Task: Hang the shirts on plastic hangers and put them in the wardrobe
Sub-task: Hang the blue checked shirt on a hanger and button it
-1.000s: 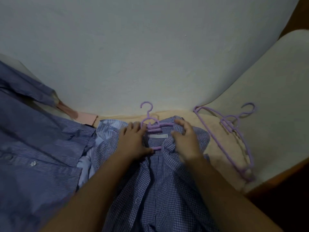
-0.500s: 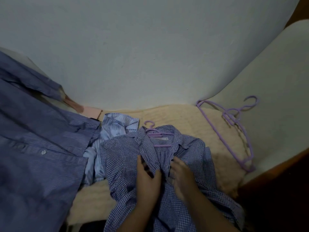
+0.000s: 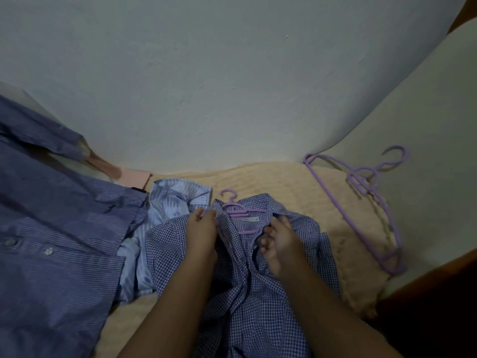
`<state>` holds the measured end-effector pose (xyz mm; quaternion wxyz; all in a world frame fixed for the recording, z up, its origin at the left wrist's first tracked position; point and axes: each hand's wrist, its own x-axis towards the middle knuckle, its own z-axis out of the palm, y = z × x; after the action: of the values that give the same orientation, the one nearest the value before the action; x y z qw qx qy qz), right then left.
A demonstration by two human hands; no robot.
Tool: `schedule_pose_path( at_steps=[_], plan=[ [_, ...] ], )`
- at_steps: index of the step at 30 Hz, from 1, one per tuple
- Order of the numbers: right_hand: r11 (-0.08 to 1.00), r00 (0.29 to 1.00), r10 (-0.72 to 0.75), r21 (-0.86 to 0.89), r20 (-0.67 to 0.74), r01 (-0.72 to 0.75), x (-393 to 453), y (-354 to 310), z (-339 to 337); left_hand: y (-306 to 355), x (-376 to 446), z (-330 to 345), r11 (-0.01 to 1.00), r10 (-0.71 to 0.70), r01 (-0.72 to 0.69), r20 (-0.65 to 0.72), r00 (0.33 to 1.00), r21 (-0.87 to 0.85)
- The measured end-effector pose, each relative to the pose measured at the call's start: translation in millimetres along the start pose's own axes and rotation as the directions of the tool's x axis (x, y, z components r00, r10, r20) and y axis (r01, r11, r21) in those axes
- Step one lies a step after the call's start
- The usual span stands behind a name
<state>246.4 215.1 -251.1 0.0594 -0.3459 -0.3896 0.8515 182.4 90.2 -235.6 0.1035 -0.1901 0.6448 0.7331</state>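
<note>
A person looks down at a bed covered by a peach blanket (image 3: 296,182), with a pale wall behind it. Both bare forearms reach forward over a blue checked shirt (image 3: 258,306) lying front-up in the middle. A purple plastic hanger (image 3: 236,210) is already threaded inside its collar, the hook poking out toward the wall.

The left hand (image 3: 202,233) pinches the left collar edge between thumb and curled fingers. The right hand (image 3: 280,244) grips the right side of the placket just below the collar, fingers curled into the cloth.

The step in hand appears to be settling the shirt on the hanger. To do it well, each shoulder seam should sit squarely over a hanger arm, the collar should be pulled even on both sides, and the top button should probably be fastened (otherwise the shirt may slide off when lifted).

Other shirts wait to the left: a dark blue striped shirt (image 3: 51,241) spread wide, and a light blue striped shirt (image 3: 175,200) crumpled between it and the checked one. Spare purple hangers (image 3: 371,197) lie well apart to the right. No wardrobe is in sight.
</note>
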Motion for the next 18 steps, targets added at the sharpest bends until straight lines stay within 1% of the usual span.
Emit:
schedule_pose_path(
  at_steps=[3,6,8,9,12,15,18],
  plan=[
    [0.997,0.997,0.036,-0.066,0.074,-0.031,-0.5,0.8,10.8,0.7,5.0,6.1,0.992,-0.081,0.085,0.043,0.996,-0.094],
    [0.979,0.987,0.094,-0.192,0.130,-0.068,-0.2,8.0,20.2,-10.8,-4.2,14.4,0.985,-0.086,0.107,0.151,0.985,-0.137],
    [0.975,0.985,0.094,-0.215,0.145,-0.062,1.8,13.1,21.1,-21.1,-9.4,16.0,0.981,-0.082,0.110,0.171,0.982,-0.161],
    [0.977,0.986,0.084,-0.206,0.146,-0.053,1.9,14.5,19.8,-25.4,-9.9,15.1,0.981,-0.067,0.094,0.157,0.985,-0.172],
    [0.984,0.993,0.023,-0.181,0.117,-0.002,0.8,17.0,13.5,-37.0,-11.4,8.3,0.990,0.049,-0.036,0.092,0.995,-0.134],
    [0.978,0.995,-0.011,-0.205,0.103,0.032,-2.3,21.0,9.7,-49.4,-15.8,3.8,0.989,0.148,-0.149,0.044,0.988,0.012],
    [0.963,0.995,-0.003,-0.266,0.101,0.030,-2.9,22.4,12.8,-50.9,-17.4,6.2,0.972,0.200,-0.200,0.018,0.980,0.127]
  ],
)
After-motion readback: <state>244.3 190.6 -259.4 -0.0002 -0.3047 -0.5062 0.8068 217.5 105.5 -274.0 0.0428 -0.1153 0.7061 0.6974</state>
